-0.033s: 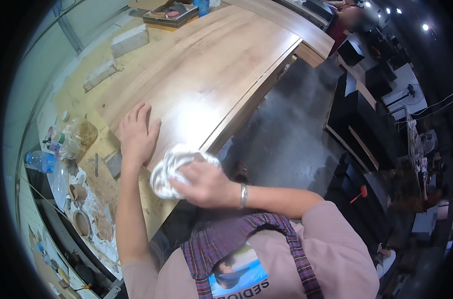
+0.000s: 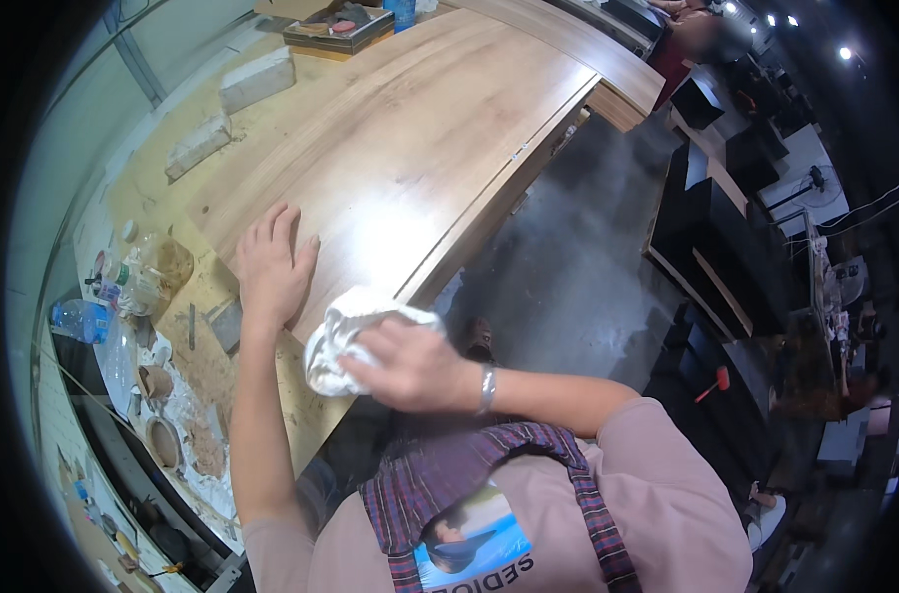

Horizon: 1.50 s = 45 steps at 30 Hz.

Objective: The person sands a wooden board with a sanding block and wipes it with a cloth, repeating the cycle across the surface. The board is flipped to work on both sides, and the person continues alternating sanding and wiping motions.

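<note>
A long wood-grain panel (image 2: 390,148) lies across the yellowish workbench in front of me. My left hand (image 2: 272,262) rests flat on its near left end, fingers spread and holding nothing. A crumpled white cloth (image 2: 336,341) is bunched under my right hand (image 2: 410,366), whose fingers are closed around it. The cloth lies at the panel's near end, by the right-hand corner, and covers that bit of edge. A bright reflection shines on the panel just beyond the cloth.
Two whitish blocks (image 2: 258,81) and an open box (image 2: 339,32) lie beyond the panel's left side. Plastic bottles (image 2: 80,321), a grey block (image 2: 226,326) and scraps crowd the bench at left. Black furniture pieces (image 2: 706,237) stand on the right; a person (image 2: 682,49) is far off.
My right hand and the cloth have shifted very slightly to the right. The left hand stays where it was.
</note>
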Available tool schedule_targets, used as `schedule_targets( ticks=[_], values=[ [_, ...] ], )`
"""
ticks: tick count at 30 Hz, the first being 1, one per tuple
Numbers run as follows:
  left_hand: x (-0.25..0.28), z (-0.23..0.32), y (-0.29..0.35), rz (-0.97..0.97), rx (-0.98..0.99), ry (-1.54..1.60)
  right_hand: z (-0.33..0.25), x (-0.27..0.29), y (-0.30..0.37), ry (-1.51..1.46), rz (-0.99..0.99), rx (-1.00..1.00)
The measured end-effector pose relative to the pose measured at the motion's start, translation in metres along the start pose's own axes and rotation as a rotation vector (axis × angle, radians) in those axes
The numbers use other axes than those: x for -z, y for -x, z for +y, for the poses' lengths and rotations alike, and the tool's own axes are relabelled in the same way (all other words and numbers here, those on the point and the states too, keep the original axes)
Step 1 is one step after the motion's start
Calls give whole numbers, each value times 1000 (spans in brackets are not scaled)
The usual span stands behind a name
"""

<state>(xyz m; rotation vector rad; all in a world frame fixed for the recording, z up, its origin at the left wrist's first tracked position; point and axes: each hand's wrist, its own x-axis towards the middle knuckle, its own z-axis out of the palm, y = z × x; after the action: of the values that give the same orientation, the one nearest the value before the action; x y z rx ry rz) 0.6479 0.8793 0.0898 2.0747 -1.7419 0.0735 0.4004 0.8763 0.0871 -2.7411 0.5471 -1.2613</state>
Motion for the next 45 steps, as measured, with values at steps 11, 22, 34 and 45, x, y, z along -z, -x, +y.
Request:
schedule_targets(
  ticks=[11,22,34,45],
  values=[
    [1,-5,1,39,-39,-29,7,6,8,1,-173,41],
    [-9,-12,-7,7,-82,-59,-11,-16,22,-186,-87,74],
    [-11,-41,-2,-42,-147,3,8,-11,31,-69,203,139],
    [-3,5,-8,-78,-34,-46,308,60,30,324,219,-338]
  ],
)
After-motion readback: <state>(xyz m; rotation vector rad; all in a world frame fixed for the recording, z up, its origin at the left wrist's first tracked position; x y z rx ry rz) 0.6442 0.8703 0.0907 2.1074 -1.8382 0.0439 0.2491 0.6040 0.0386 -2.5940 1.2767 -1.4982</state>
